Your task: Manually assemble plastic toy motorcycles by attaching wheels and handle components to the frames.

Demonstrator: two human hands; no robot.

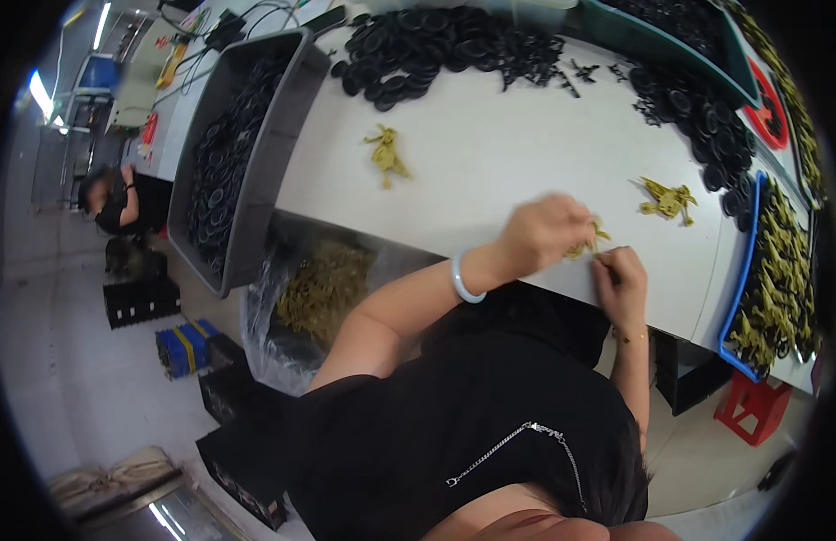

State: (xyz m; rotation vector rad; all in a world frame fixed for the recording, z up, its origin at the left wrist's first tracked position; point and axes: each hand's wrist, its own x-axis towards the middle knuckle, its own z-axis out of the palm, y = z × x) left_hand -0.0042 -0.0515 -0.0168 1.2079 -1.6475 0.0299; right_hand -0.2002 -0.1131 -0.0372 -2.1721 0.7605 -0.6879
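Near the front edge of the white table, a small olive-yellow plastic figure [600,233] is between my two hands, partly hidden by fingers. My left hand [546,236], with a pale bangle on the wrist, is closed at the figure's left side and slightly blurred. Close by on the right, my right hand [621,278] is closed at its lower end, fingers curled in. A similar yellow figure [667,200] lies on the table to the right of my hands. Another yellow figure [385,157] lies farther off to the left.
Black round discs [409,45] and small black parts [530,56] are heaped along the far side. A grey bin [278,153] of black parts stands left, a blue-rimmed tray [735,325] of yellow figures right. Below the table's left edge is a plastic-lined container [255,338]. A person [129,203] sits far left.
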